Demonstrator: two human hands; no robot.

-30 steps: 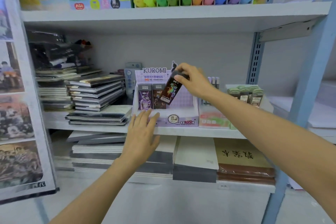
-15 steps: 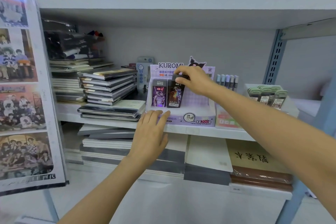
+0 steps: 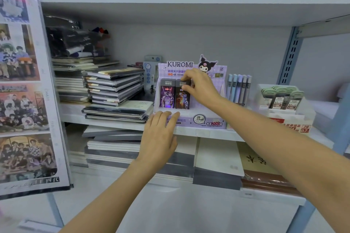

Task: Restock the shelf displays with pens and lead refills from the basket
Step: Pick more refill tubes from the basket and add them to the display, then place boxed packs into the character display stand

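so, dark refill box (image 3: 182, 98): a second ago it hung tilted over the tray in my grip. now it stands upright in the back row of the kuromi display (image 3: 208, 122), bottom edge down on the step.
neighbour: purple refill box (image 3: 167, 96) at 9 o'clock of it, side by side, looks touching.
right hand (image 3: 201, 89): thumb and fingertips still clamped on the cap end of the dark box, not let go yet.
left hand (image 3: 159, 138): hasn't moved. fingers straight and close together, tips pressed on the display's front lip near its 7 o'clock corner. holding nothing, just bracing.
task meaning: i'd call this box placed, only the release is left. the row at 3 o'clock of the dark box looks unfilled, so more refills probably go there.
view: my head has turned a bit toward 9 o'clock and dipped, so more of the poster board (image 3: 22, 100) shows.
pens (image 3: 239, 89): upright row at 3 o'clock of the display, untouched.
green-capped packs (image 3: 282, 98): further out at 3 o'clock, in their own tray.
shelf (image 3: 208, 134): display sits at its front edge.
hidden: my right hand covers the top of the dark box and the slots behind it, can't tell what's there.
covered: left fingertips block part of the front print.
out of frame: basket not in view, remaining stock unknown.
blurred: notebooks (image 3: 115, 89) at 9 o'clock and the top-shelf stock are soft, labels unreadable.
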